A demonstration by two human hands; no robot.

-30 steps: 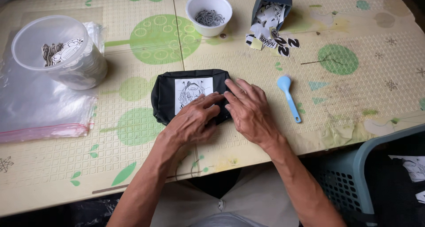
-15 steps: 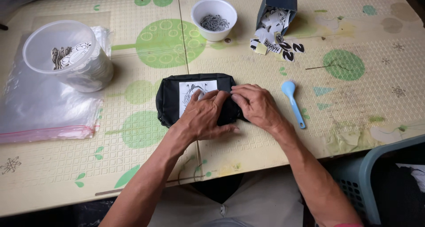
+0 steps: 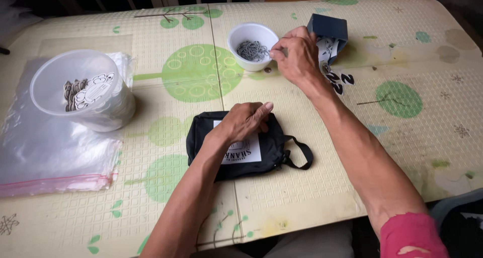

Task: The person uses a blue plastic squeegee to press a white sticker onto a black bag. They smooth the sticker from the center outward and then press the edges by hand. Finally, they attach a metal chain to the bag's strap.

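L hand [image 3: 245, 122] lies palm-down on a small black pouch [image 3: 236, 146], fingers [image 3: 261, 109] loosely spread and flat on its top, pressing on it rather than gripping. Pouch sits near the front-centre of the desk [image 3: 312, 187], white label partly under the hand, black strap loop [image 3: 298, 155] sticking out on its right side.

R hand [image 3: 298, 54] is stretched to the far side of the desk, at the rim of a small white bowl [image 3: 251, 45] w/ a heap of thin grey metal bits inside. Its fingers [image 3: 277, 52] are pinched narrow at the bowl's right edge; can't tell whether anything is caught between them. Just behind the R hand a dark blue box [image 3: 329, 29] lies tipped, black-and-white printed cards [image 3: 338, 81] spilling from it onto the desk.

At far left, well apart from both hands: a clear plastic tub [image 3: 75, 89] w/ printed pieces inside, standing on a stack of clear zip bags [image 3: 45, 157] w/ a red seal strip. Desk is covered by a pale yellow mat w/ green circles.
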